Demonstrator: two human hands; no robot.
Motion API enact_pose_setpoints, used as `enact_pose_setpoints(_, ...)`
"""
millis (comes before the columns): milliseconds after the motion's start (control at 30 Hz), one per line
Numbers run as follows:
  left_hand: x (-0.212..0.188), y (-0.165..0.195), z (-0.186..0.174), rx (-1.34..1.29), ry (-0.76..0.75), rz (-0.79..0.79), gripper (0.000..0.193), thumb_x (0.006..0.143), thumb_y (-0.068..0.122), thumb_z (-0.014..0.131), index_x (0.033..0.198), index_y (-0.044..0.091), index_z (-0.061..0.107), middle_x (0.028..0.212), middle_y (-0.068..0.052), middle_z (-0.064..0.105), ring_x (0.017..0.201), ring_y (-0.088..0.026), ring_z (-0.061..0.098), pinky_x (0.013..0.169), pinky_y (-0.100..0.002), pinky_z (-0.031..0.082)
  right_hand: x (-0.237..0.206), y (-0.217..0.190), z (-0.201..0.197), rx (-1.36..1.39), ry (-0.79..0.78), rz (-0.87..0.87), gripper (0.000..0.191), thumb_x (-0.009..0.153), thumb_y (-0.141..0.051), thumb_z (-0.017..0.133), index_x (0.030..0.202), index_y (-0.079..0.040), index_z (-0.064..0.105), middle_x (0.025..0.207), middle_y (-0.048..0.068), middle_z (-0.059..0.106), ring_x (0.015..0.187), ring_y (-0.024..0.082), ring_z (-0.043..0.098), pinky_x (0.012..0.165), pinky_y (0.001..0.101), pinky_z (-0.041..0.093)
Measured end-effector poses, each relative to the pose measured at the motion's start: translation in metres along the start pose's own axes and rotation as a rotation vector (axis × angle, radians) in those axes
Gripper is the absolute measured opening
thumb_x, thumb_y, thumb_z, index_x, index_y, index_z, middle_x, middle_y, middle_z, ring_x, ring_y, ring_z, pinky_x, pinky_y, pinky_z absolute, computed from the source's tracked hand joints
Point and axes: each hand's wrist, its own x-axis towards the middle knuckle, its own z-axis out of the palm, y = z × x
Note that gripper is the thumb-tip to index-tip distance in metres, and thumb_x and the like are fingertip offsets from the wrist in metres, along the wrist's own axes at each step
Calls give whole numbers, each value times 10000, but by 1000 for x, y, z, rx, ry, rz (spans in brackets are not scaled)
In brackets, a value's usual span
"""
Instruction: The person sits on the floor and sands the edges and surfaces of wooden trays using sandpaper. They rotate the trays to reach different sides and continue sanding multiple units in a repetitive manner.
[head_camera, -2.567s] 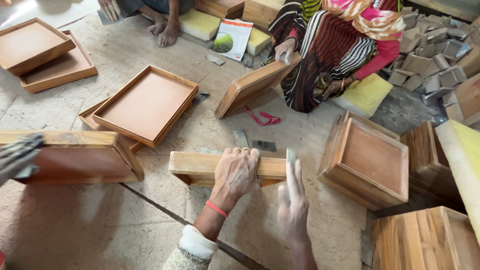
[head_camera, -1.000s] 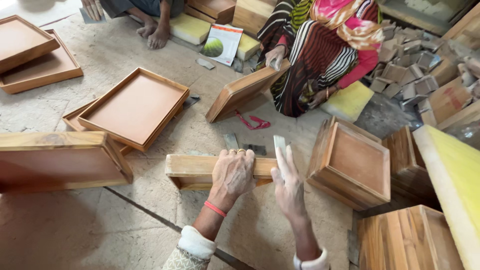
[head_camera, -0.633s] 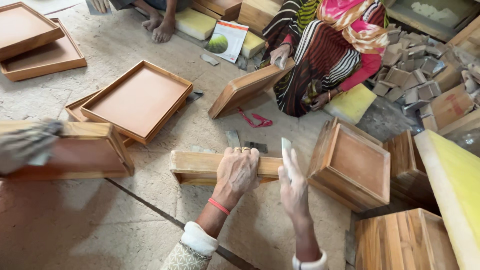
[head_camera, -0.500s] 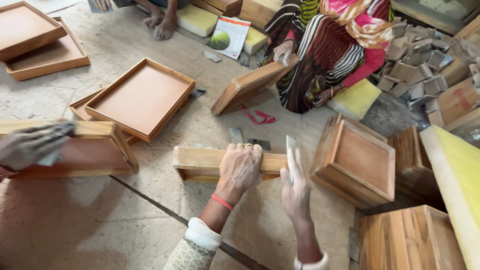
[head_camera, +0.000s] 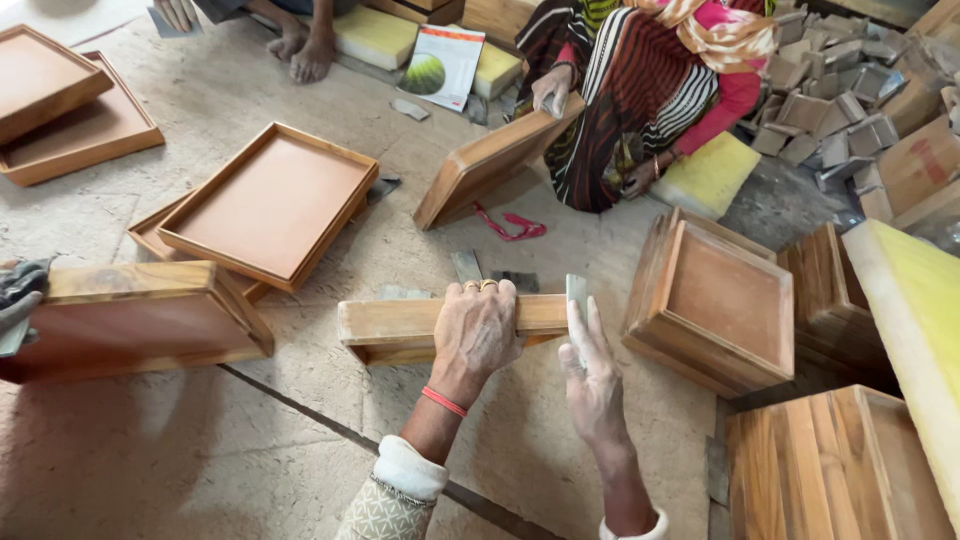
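My left hand (head_camera: 480, 335) lies palm down, fingers curled over and away from me in a firm clasp, two rings showing on them. A thin red band circles that wrist, and below it sits a white cuff with a pale patterned sleeve. My right hand (head_camera: 592, 375) stands on edge just beside the left, fingers straight and pressed together, pointing away, thumb tucked inward. A white cuff shows at that forearm's end.

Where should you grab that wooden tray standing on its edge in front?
Probably the top rail of the wooden tray, from above. It stands on edge, so that long rail faces up. The left hand already wraps over it, with bare rail either side.
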Motion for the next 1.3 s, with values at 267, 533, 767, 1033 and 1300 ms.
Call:
enact_pose_setpoints(267, -5, -10, -4, -32, 36, 23, 328, 677, 319, 818, 830, 100, 628, 812, -120, 707, 805, -282, 698, 735, -392, 487, 17, -3, 6, -18, -17, -32, 532, 1057, -362, 439, 1561, -193, 458, 1660, 208, 353, 1553, 410, 295, 1238, 524, 219)
enact_pose_setpoints(533, -6, -10, -6, -64, 33, 37, 341, 664, 333, 825, 825, 103, 632, 823, -110, 714, 826, -276, 700, 751, -394, 484, -16, -18, 9, 4, 54, -59, 527, 1039, -295, 496, 1539, -135, 452, 1640, 246, 349, 1509, 405, 342, 1200, 481, 293)
enact_pose_setpoints(767, -8, -10, -6, -48, 33, 35, 330, 676, 338, 826, 826, 111, 640, 822, -106, 718, 829, -269, 705, 751, -383, 488, 26, -20, 6, 35, 29, -43, 526, 1053, -274, 476, 1555, -122, 446, 1624, 218, 413, 1504, 374, 390, 1224, 471, 295)
enact_pose_setpoints(1033, -10, -11, -9, -57, 35, 39, 393, 669, 366, 842, 850, 86, 636, 825, -123, 715, 811, -273, 703, 756, -387, 490, -27, -27, 18, 5, 119, -75, 566, 1064, -341, 424, 1576, -99, 397, 1636, 228, 379, 1517, 397, 345, 1219, 489, 279)
enact_pose_setpoints(1300, -9, -8, -7, -68, -23, 24, 349, 744, 367, 824, 850, 100, 625, 827, -122, 712, 827, -282, 696, 775, -401, 487, 21, -15, 13, 78, 56, 12, 554, 1063, -390, 439, 1551, -126, 444, 1638, 216, 372, 1523, 374, 350, 1224, 481, 294)
